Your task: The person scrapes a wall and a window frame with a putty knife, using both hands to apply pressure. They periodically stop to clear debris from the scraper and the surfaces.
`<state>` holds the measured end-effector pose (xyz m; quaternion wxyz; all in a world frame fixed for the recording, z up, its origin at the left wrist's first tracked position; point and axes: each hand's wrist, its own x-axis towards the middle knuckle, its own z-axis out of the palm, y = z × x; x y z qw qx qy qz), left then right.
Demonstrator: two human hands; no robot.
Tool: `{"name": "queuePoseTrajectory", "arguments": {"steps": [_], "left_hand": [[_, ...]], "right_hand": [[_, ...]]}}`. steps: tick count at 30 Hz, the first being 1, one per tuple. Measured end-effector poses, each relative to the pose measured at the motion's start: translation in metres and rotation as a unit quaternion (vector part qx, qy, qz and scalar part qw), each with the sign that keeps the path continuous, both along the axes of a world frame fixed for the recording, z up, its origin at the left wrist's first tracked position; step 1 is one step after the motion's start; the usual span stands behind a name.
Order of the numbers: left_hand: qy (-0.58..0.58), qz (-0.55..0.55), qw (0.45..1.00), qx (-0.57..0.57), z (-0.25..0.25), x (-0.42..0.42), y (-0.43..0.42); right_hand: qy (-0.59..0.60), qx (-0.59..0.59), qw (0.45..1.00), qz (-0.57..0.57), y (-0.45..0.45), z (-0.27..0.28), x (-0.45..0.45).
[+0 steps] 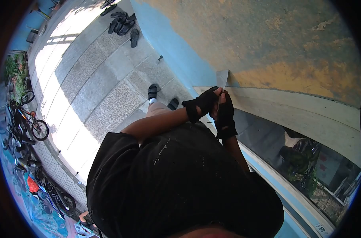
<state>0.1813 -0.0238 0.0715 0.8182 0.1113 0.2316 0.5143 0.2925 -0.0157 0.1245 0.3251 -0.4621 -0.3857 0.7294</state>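
A putty knife shows its flat metal blade (223,78) against the wall, just above the pale frame board. Its handle is hidden inside my hands. My left hand (206,102), in a black fingerless glove, is closed around the handle area. Close against it, my right hand (225,113) wears a matching glove and has its fingers curled round the same tool. The wall (283,43) by the blade is patchy, with ochre and grey areas beside light blue paint. Below the blade runs the pale frame board (291,105).
A dark window pane (263,127) with reflections lies under the board. Several black sandals (123,23) are on the paving along the wall. My sandaled foot (152,92) stands on the tiles. Bicycles (39,129) and motorbikes line the far left, with another person (84,217) partly visible.
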Motion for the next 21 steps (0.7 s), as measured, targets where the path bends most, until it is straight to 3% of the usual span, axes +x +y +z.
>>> {"name": "queuePoseTrajectory", "arguments": {"steps": [4,7,9,12,15,19,21], "left_hand": [[-0.122,-0.03,0.992,0.031,-0.035,0.003,0.004],[-0.185,-0.009,0.982,0.044,-0.05,0.007,0.009],[-0.201,0.03,0.979,-0.009,-0.053,0.011,0.01],[-0.218,0.013,0.976,-0.002,-0.051,0.007,0.009],[-0.171,0.019,0.985,-0.031,-0.052,-0.001,0.001],[-0.203,-0.021,0.978,-0.039,-0.041,-0.017,-0.01],[-0.39,-0.1,0.915,0.022,-0.035,-0.026,-0.01]], "right_hand": [[0.033,-0.006,0.999,0.028,0.006,0.016,-0.002],[-0.049,-0.029,0.998,0.029,0.008,0.006,0.002],[-0.251,0.238,0.937,0.036,0.005,-0.008,-0.002],[-0.294,0.239,0.924,0.044,0.0,-0.007,-0.004],[-0.236,0.225,0.945,-0.004,-0.006,-0.016,-0.014],[-0.265,0.267,0.926,-0.006,-0.005,-0.007,-0.024],[-0.287,0.234,0.929,0.029,0.0,0.004,-0.029]]}}
